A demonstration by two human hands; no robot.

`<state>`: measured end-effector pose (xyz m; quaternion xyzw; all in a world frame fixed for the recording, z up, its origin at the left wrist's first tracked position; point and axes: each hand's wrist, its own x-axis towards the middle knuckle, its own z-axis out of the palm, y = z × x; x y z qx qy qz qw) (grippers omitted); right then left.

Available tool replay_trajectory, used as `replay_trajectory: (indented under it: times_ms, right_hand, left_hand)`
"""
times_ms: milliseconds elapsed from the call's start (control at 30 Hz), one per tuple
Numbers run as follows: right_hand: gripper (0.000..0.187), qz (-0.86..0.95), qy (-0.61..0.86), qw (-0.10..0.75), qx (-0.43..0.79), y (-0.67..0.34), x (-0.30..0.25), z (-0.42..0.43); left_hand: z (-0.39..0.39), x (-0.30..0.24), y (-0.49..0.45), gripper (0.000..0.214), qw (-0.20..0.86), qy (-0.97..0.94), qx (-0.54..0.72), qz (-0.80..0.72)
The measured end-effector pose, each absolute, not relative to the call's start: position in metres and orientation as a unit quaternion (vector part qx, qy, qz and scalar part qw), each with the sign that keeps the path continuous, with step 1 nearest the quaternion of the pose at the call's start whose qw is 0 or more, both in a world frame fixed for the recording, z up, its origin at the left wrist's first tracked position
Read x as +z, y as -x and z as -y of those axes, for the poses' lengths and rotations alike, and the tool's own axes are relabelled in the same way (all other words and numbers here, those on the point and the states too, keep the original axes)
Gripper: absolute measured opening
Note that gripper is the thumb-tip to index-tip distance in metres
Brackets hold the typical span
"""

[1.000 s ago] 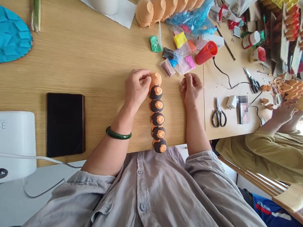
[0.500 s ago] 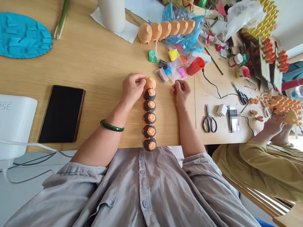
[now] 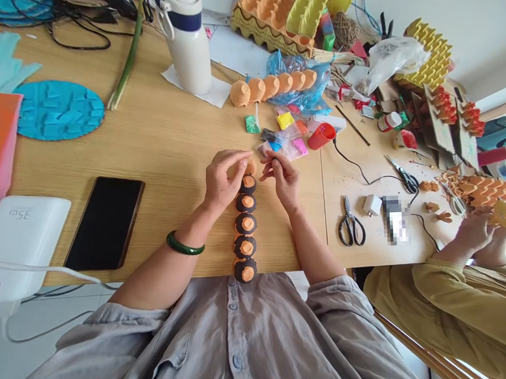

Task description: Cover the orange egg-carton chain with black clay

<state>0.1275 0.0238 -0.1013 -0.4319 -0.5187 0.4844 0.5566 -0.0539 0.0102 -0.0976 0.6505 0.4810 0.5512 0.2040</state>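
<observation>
1. While the left hand has its fingertips against the plain orange end bump of a strip, I cannot tell whether it pinches.
2. The right hand hovers just beside that bump, fingers curled; whether they grasp anything small is unclear.
3. On the table, the strip runs to the near edge, its other five bumps black around orange tips.
4. Beyond lie small packets, a red cup and an all-orange row.
5. Scissors lie rightward, a phone leftward.
</observation>
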Motion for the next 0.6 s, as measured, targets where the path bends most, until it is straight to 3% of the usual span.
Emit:
replay_trajectory:
  times_ms: [200,400,600]
  right_hand:
    - [0.049,0.453,0.386,0.558,0.578,-0.126,-0.094,-0.011]
    - [0.068,0.462,0.376,0.514,0.618,-0.134,-0.093,-0.003]
    - [0.068,0.489,0.34,0.486,0.639,-0.134,-0.091,0.003]
  left_hand:
    - [-0.003,-0.093,0.047,0.028,0.202,-0.682,0.535,-0.455]
    - [0.0,-0.089,0.043,0.034,0.217,-0.711,0.499,-0.444]
    - [0.002,-0.087,0.042,0.027,0.258,-0.714,0.495,-0.422]
